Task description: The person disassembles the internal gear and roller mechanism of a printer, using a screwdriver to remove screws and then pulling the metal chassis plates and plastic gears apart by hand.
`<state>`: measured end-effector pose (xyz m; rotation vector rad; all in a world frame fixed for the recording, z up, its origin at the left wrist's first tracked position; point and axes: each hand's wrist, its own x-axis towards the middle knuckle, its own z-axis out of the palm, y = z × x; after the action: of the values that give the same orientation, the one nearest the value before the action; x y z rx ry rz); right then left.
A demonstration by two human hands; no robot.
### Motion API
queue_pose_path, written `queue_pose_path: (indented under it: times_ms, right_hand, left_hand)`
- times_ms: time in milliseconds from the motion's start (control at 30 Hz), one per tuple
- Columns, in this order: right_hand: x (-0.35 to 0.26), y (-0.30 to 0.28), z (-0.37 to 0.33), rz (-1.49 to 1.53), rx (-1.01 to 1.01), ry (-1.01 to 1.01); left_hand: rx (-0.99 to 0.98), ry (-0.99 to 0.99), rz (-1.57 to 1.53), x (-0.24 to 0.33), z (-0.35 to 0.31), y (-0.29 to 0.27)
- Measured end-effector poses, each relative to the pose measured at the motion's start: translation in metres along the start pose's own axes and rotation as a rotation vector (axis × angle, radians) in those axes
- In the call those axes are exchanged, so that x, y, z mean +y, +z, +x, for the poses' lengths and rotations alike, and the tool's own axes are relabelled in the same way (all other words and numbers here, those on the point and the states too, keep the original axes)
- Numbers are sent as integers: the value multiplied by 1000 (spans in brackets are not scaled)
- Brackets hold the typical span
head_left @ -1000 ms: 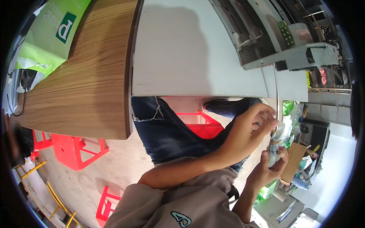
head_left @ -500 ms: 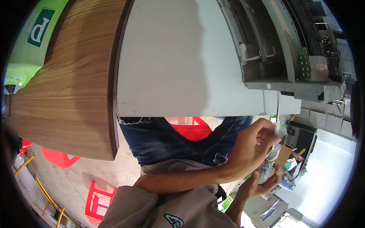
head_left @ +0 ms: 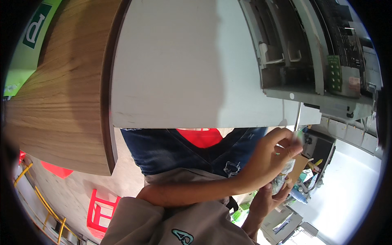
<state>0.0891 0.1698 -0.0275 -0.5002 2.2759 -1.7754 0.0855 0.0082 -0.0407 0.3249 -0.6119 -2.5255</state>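
My left hand (head_left: 271, 159) reaches across to the right, just past the table's front edge. Its fingers are closed round the clear, greenish handle of a screwdriver (head_left: 298, 116), whose thin metal shaft points up toward the grey machine (head_left: 302, 97). The handle is smeared by motion. Below it, my right hand (head_left: 263, 200) is closed round a crumpled clear plastic bag (head_left: 279, 179). Small pieces seem to be inside the bag, too unclear to name. My left hand partly covers it. The shaft's tip is close under the machine's front edge; whether it touches cannot be told.
A white tabletop (head_left: 171, 65) lies ahead, with a wood-grain table (head_left: 65, 106) to its left bearing a green bag (head_left: 24, 49). A small green board (head_left: 334, 73) rests in the machine at right. Red stools (head_left: 96, 214) stand on the floor at lower left.
The view has shifted slightly, so the wood-grain table and green bag sit further left. My right hand and the plastic bag are a little nearer my left hand. Both grips are kept.
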Motion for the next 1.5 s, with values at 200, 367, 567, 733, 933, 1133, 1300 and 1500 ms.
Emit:
queue_pose_path:
  times_ms: [200,367,567,733,933,1133,1300,1500]
  right_hand:
    - [-3,-8,5,268,-4,223]
    - [-5,-9,8,440,15,360]
    - [-6,1,7,160,-108,122]
    - [-6,-1,4,371,40,351]
    - [12,-40,7,175,-183,250]
    - [6,-22,5,70,-94,-38]
    - [-4,-19,-1,528,-81,433]
    - [-10,-18,6,429,-153,381]
  left_hand:
    - [56,-211,-146,13,-3,-3]
    - [19,-40,-159,4,-4,-5]
    - [58,-7,41,1,2,-5]
    - [92,-172,-149,4,-4,-5]
    - [93,26,-217,-6,-1,1]
    - [101,61,15,-4,2,-2]
    - [83,-91,-66,9,-3,-4]
    - [116,26,-258,9,-4,3]
